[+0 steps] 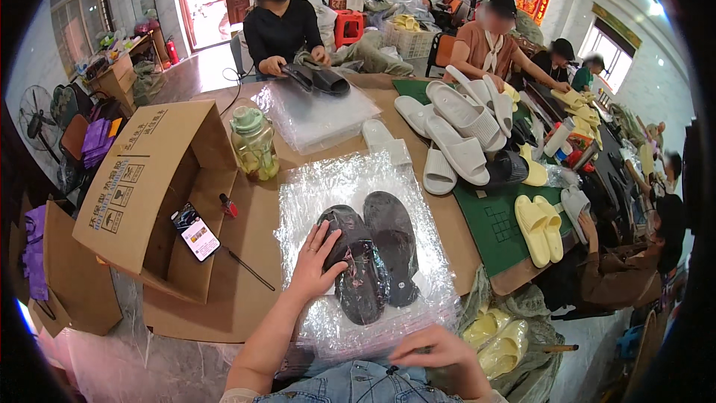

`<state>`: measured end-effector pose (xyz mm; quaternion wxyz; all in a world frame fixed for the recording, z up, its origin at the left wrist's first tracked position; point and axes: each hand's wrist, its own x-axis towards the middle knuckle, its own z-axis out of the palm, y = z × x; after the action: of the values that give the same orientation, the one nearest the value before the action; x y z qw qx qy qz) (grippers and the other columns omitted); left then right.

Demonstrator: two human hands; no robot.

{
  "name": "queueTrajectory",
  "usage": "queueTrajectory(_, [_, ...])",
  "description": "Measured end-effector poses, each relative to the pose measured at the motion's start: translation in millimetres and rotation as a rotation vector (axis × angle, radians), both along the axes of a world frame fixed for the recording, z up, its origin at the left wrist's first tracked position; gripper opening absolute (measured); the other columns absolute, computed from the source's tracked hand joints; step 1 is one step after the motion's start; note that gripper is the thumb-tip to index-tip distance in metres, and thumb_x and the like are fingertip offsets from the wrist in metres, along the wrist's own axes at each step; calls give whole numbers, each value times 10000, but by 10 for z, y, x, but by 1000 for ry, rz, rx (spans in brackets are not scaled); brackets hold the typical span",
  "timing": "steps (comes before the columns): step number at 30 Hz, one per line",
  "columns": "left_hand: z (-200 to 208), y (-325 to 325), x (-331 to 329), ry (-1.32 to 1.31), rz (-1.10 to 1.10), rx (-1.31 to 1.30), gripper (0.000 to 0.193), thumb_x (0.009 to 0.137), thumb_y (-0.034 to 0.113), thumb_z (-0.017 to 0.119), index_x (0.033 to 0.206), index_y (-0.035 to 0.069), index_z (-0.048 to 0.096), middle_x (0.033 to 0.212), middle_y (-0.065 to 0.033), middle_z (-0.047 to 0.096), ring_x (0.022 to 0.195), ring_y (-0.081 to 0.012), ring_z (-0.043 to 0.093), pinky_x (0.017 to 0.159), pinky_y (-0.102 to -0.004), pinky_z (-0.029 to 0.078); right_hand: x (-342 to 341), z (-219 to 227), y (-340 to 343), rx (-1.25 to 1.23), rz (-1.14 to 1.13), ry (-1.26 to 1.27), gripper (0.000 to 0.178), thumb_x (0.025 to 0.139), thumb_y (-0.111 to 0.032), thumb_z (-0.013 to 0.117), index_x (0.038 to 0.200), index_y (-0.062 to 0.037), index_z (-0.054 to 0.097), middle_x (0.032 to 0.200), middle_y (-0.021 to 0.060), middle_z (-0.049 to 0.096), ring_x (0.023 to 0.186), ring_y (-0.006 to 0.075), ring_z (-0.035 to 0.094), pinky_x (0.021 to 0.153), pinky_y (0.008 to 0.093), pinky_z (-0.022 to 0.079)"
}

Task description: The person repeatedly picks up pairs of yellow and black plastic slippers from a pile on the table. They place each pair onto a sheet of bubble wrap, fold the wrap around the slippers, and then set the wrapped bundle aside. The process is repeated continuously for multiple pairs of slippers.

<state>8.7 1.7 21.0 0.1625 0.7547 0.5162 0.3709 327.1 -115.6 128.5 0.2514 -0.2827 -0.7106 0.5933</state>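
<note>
A pair of black slippers [358,269] lies side by side inside a clear plastic bag, in front of me. My left hand [317,261] rests on the left slipper through the film, its fingers stretched out and spread, so it is open. Beneath lies a stack of clear plastic bags [313,201], shiny and wrinkled. Above the stack's near edge, close to my denim clothing, my right hand [436,351] has loosely bent fingers, a little apart, with nothing visible in them. A small white tag [419,281] shows beside the right slipper.
An open cardboard box [142,194] stands left, with a phone [195,231] and a red bottle [228,206]. A glass jar [253,145] is behind. Right are piled grey slippers [455,142] and yellow slippers [538,227]. Across the table, a person holds black slippers [317,78]; others work at right.
</note>
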Motion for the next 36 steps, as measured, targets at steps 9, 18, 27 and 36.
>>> queueTrajectory(9, [-129, 17, -38, -196, -29, 30, 674, 938, 317, 681, 1540, 120, 452, 1651, -231, 285, 1503, -429, 315, 1216, -478, 287, -676, -203, 1219, 553, -663, -606, 451, 864, -442, 774, 916, 1, 710, 851, 166, 711, 732, 287, 715, 640, 393, 554])
queueTrajectory(18, [-120, 39, -46, -120, -42, 68, 604, 986, 371, 624, 1522, 131, 483, 1646, -220, 306, 1497, -436, 320, 1211, -496, 287, -1101, -1055, 1625, 631, -780, -685, 357, 871, -345, 690, 853, -6, 583, 799, 224, 691, 737, 423, 698, 673, 520, 559])
queueTrajectory(27, [-91, 11, 9, -26, 27, -14, 688, 1024, 414, 541, 1583, 70, 335, 1598, -273, 357, 1455, -455, 369, 1185, -528, 314, -851, -1071, 1322, 556, -824, -609, 284, 884, -315, 654, 850, -43, 584, 761, 192, 683, 715, 422, 683, 633, 534, 524])
queueTrajectory(36, [-117, -8, 112, 334, 131, -142, 685, 953, 441, 629, 1499, 54, 482, 1589, -206, 416, 1500, -350, 344, 1247, -538, 155, 103, -1073, 365, 471, -1097, -590, 261, 828, -244, 719, 746, -57, 557, 616, 125, 597, 580, 354, 624, 547, 463, 471])
